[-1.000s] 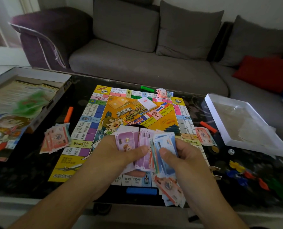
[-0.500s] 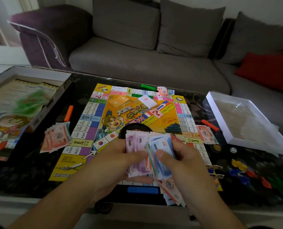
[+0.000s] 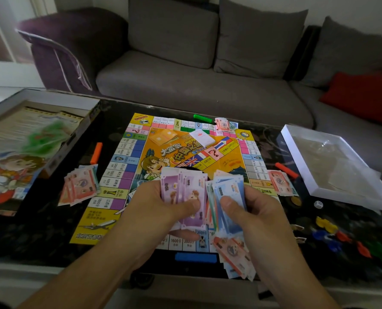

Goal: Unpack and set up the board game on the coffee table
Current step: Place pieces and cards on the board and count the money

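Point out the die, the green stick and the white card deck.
die (image 3: 318, 204), head view, on its white top face.
green stick (image 3: 202, 118), head view, mid-length of the bar.
white card deck (image 3: 202, 138), head view, centre of the top card.

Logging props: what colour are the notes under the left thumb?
Purple notes, held by the left hand; head view.

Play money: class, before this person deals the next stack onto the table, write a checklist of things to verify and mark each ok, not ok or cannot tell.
1. Left hand grips the purple notes: ok.
2. Right hand grips the blue notes: ok.
3. Game board lies unfolded flat: ok.
4. Stacks already laid at the left, right, far and near sides: ok.
5. All stacks hold equal amounts: cannot tell.
6. Notes sorted fully by colour: cannot tell.
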The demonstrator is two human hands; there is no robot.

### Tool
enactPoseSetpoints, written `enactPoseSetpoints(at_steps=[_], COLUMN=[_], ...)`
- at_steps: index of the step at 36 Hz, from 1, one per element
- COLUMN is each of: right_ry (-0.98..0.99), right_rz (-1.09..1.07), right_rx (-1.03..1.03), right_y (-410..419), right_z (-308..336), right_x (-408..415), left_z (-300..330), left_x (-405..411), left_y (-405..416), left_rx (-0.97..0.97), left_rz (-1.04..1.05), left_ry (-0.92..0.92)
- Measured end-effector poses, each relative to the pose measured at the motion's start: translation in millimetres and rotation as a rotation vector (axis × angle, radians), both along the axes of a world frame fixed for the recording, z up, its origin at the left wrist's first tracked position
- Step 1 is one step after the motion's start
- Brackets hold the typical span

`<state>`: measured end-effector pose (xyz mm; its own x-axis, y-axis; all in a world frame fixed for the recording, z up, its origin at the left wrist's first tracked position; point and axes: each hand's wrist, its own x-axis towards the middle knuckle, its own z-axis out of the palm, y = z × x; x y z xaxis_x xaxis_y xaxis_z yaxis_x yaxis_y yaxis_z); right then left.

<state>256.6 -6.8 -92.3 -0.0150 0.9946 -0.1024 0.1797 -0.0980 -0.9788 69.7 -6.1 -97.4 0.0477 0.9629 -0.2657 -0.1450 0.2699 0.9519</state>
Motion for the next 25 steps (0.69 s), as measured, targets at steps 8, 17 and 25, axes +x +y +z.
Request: enactPoseSetpoints(at_steps=[8,17,25], right_ry=[0.142,0.118,0.089], right_rz=[0.021,0.051,0.053], right_rx=[-0.068,-0.078,-0.063], right_y=[1.6,1.6,2.5], right_z=[0.5,-2.2,-3.7], right_x=[1.4,-2.1,-5.9], left_z=[-2.3,-2.9,-6.4], left_x=[-0.1,1.6,2.9], left_y=[1.7,1.9,1.6], left_rx=[-0.002,0.008,0.028], left_rz=[0.040,0.061,0.076], left_ry=[0.018,0.051,0.138])
